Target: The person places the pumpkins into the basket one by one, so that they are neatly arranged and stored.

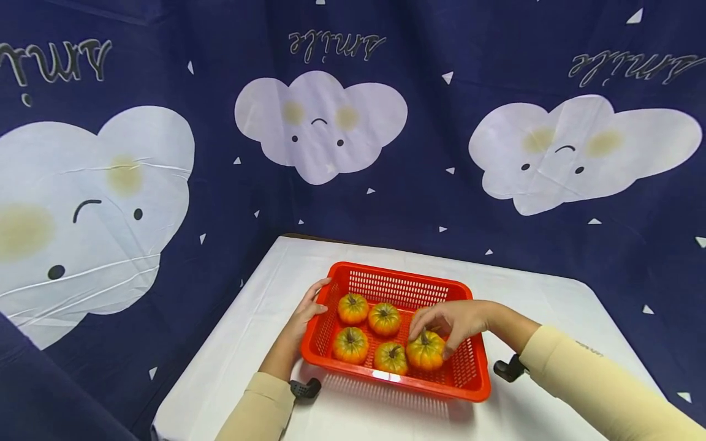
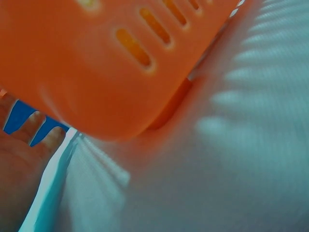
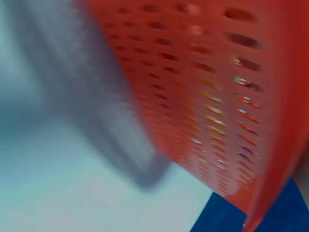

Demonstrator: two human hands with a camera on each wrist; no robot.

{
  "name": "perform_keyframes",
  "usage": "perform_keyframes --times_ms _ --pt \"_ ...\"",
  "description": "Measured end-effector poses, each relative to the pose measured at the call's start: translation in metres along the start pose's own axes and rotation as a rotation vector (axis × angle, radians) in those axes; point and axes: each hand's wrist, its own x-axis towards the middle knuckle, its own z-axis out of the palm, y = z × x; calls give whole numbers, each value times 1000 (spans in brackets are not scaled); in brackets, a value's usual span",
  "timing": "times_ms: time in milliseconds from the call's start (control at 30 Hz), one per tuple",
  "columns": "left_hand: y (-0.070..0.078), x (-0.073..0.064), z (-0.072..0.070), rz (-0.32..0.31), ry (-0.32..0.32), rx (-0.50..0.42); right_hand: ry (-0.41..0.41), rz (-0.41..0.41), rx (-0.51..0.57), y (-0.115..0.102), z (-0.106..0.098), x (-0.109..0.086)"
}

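A red plastic basket (image 1: pixel 441 388) with slotted walls holds several small orange-and-yellow pumpkins with stubby stems. My left hand (image 1: pixel 303 311) rests against the basket's left end, thumb and fingertips at the rim. The left wrist view shows its fingers (image 2: pixel 36 123) extended beside the basket wall. Reaching in over the right side, my right hand (image 1: pixel 460 320) pinches a pumpkin (image 1: pixel 425 354) near the front, thumb on its right and fingers on its upper left. Another pumpkin behind that hand is mostly hidden. In the right wrist view only the slotted basket wall (image 3: pixel 193 96) shows, without the hand.
The basket stands on a table with a white cloth (image 1: pixel 237 343). Other pumpkins (image 1: pixel 350 345) sit in the left and middle of the basket. A dark blue curtain (image 1: pixel 436 226) printed with white clouds hangs behind the table and at its left.
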Motion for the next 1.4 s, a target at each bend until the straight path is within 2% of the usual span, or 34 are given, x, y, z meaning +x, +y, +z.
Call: perform_keyframes --times_ms 367,500,800,1000,1100,1167,1267,1400 --pt "0 1 -3 2 5 -7 -106 149 -213 -1 13 13" --pt "-1 2 -2 -4 4 -9 -117 191 -288 -3 15 16" --pt "-3 5 0 -6 2 -9 -81 243 -364 -5 18 10" --pt "-5 9 4 0 -8 -17 -37 225 -292 -10 17 -1" --pt "-7 9 6 -4 -13 -28 14 139 -255 -15 7 -13" --pt "-8 10 6 -6 -15 -31 82 63 -227 -20 -4 -23" --pt "-7 10 5 -4 -16 -28 250 -35 -207 -27 -22 -42" --pt "-4 9 4 2 -24 -23 476 -66 -232 -33 -31 -64"
